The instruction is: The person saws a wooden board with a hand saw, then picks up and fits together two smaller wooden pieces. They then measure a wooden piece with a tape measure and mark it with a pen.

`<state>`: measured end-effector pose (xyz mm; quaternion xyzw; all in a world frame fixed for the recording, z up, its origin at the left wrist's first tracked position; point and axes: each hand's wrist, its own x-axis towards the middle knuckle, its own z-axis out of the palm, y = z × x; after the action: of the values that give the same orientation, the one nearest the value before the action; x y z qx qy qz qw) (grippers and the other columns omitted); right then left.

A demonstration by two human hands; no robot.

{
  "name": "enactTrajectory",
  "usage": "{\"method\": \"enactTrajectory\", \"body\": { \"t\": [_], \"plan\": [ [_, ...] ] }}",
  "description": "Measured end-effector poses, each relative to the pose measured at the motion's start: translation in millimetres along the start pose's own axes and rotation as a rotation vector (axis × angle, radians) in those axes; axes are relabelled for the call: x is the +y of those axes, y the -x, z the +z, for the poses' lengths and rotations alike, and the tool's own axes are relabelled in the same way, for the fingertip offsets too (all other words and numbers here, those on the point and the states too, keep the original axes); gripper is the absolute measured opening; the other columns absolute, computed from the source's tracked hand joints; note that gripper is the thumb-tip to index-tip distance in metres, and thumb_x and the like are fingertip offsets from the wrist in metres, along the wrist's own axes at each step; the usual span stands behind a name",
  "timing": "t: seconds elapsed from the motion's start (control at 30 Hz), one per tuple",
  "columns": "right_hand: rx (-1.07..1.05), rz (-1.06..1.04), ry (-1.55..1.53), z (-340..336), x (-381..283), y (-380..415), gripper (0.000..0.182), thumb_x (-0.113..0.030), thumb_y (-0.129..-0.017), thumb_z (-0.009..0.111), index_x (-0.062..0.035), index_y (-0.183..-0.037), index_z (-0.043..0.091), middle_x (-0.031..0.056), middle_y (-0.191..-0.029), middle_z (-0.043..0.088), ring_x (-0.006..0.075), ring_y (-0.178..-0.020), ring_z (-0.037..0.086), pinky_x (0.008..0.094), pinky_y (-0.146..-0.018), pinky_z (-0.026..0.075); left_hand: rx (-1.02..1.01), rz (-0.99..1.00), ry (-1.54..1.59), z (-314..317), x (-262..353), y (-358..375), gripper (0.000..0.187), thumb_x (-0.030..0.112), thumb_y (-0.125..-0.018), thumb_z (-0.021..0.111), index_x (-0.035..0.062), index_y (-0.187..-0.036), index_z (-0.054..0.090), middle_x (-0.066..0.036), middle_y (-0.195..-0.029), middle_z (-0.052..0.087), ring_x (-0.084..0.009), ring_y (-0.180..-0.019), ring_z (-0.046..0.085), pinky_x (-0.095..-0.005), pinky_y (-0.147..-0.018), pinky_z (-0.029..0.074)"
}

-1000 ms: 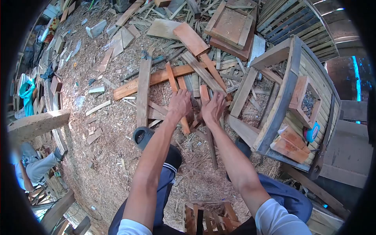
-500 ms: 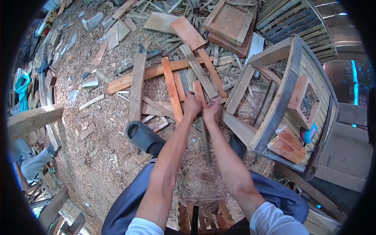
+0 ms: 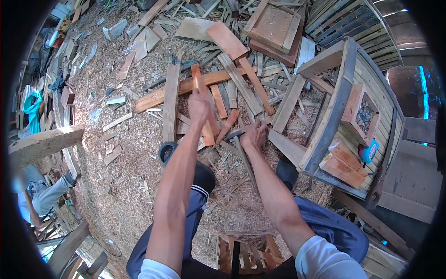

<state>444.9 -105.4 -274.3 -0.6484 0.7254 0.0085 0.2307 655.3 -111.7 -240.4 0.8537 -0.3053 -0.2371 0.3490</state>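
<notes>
My left hand (image 3: 199, 106) is closed around the middle of a long reddish-brown wooden strip (image 3: 208, 136), which lies across a thicker orange beam (image 3: 151, 100). Fingers of my right hand (image 3: 254, 135) are wrapped round a dark, narrow tool-like piece (image 3: 235, 134) low over the ground; its far part is hidden by the hand. Between both hands a short reddish piece (image 3: 227, 126) lies slanted. Just beyond it, another short reddish strip (image 3: 218, 101) rests beside grey slats.
A slatted wooden frame (image 3: 341, 100) stands at the right, bearing a small wooden box (image 3: 355, 114), wood blocks and a blue round item (image 3: 370, 151). Grey planks (image 3: 171, 102) and scraps cover the ground. At far left another person (image 3: 44, 190) sits partly in view.
My left hand has moved left, from the short reddish piece to the long strip. That short piece now lies slanted. My right hand has shifted slightly down, and a dark piece shows in it.
</notes>
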Motion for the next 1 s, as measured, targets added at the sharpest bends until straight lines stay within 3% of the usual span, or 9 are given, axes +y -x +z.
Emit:
{"method": "enactTrajectory", "body": {
  "t": [0.1,0.2,0.27,0.4,0.5,0.63,0.67,0.8,1.0],
  "plan": [
    [-0.051,-0.055,0.007,-15,-3,12,0.059,-0.006,-0.079,0.067,-0.0017,-0.132,0.043,0.0184,-0.134,0.040,0.0383,-0.126,0.042,0.0483,-0.102,0.040,-0.043,-0.008,-0.073,-15,-32,-17,0.036,0.009,-0.083,0.052,-0.0069,-0.115,0.057,-0.030,-0.099,0.066,-0.0447,-0.100,0.063,-0.0485,-0.086,0.049],
    [0.009,-0.160,0.014,-26,-13,6,0.059,-0.004,-0.079,0.064,-0.0018,-0.134,0.042,0.0197,-0.136,0.039,0.0381,-0.127,0.042,0.0482,-0.101,0.040,-0.070,-0.017,-0.044,-19,-58,-11,0.047,0.010,-0.081,0.057,-0.0054,-0.125,0.050,-0.030,-0.110,0.058,-0.0457,-0.110,0.054,-0.0461,-0.094,0.046],
    [0.200,-0.230,-0.040,-24,-26,-7,0.061,-0.003,-0.079,0.064,-0.0020,-0.135,0.042,0.0194,-0.137,0.040,0.0380,-0.128,0.041,0.0490,-0.102,0.039,0.079,0.095,-0.092,-18,-63,4,0.057,0.006,-0.078,0.062,-0.0038,-0.130,0.042,-0.028,-0.123,0.046,-0.0453,-0.113,0.047,-0.0453,-0.097,0.044],
    [0.399,-0.336,0.124,-15,-36,-41,0.062,-0.004,-0.080,0.063,-0.0028,-0.138,0.041,0.0163,-0.139,0.043,0.0362,-0.129,0.041,0.0496,-0.104,0.035,0.013,0.245,-0.300,-24,-20,25,0.061,0.003,-0.076,0.067,-0.0015,-0.131,0.042,-0.026,-0.118,0.047,-0.0431,-0.109,0.050,-0.0474,-0.092,0.045],
    [0.054,-0.317,0.068,-20,-29,-61,0.063,-0.006,-0.080,0.063,-0.0039,-0.139,0.041,0.0131,-0.139,0.046,0.0332,-0.129,0.041,0.0493,-0.105,0.033,-0.031,0.437,-0.217,-9,-8,26,0.061,0.004,-0.076,0.068,-0.0004,-0.131,0.042,-0.025,-0.117,0.047,-0.0429,-0.108,0.050,-0.0473,-0.091,0.045],
    [0.210,-0.554,-0.145,-28,-22,-64,0.040,-0.005,-0.076,0.063,-0.0055,-0.116,0.059,0.0140,-0.127,0.054,0.0332,-0.122,0.047,0.0464,-0.102,0.037,-0.101,0.607,-0.235,8,15,23,0.054,0.004,-0.080,0.065,0.0008,-0.130,0.046,-0.021,-0.120,0.049,-0.0408,-0.110,0.051,-0.0466,-0.093,0.044],
    [0.158,-0.511,-0.163,-29,-20,-69,0.031,-0.005,-0.075,0.064,-0.0051,-0.106,0.064,0.0142,-0.127,0.055,0.0344,-0.120,0.049,0.0461,-0.101,0.038,-0.175,0.563,-0.282,11,19,25,0.051,0.004,-0.081,0.063,0.0013,-0.129,0.047,-0.019,-0.121,0.051,-0.0379,-0.111,0.051,-0.0453,-0.094,0.043],
    [0.444,-0.378,-0.088,-14,-34,-94,0.042,-0.008,-0.081,0.065,-0.0044,-0.121,0.054,0.0148,-0.131,0.052,0.0358,-0.122,0.048,0.0482,-0.101,0.039,-0.226,0.639,-0.319,23,16,35,0.051,0.004,-0.081,0.061,0.0024,-0.130,0.048,-0.017,-0.122,0.051,-0.0360,-0.112,0.050,-0.0434,-0.095,0.043],
    [0.192,-0.084,0.055,-4,-46,-106,0.050,-0.013,-0.082,0.069,-0.0057,-0.128,0.050,0.0142,-0.125,0.054,0.0332,-0.126,0.044,0.0477,-0.100,0.040,-0.217,0.607,-0.288,28,-1,45,0.051,0.006,-0.080,0.060,0.0069,-0.130,0.049,-0.012,-0.123,0.054,-0.0302,-0.112,0.051,-0.0415,-0.092,0.045]
  ]
}}
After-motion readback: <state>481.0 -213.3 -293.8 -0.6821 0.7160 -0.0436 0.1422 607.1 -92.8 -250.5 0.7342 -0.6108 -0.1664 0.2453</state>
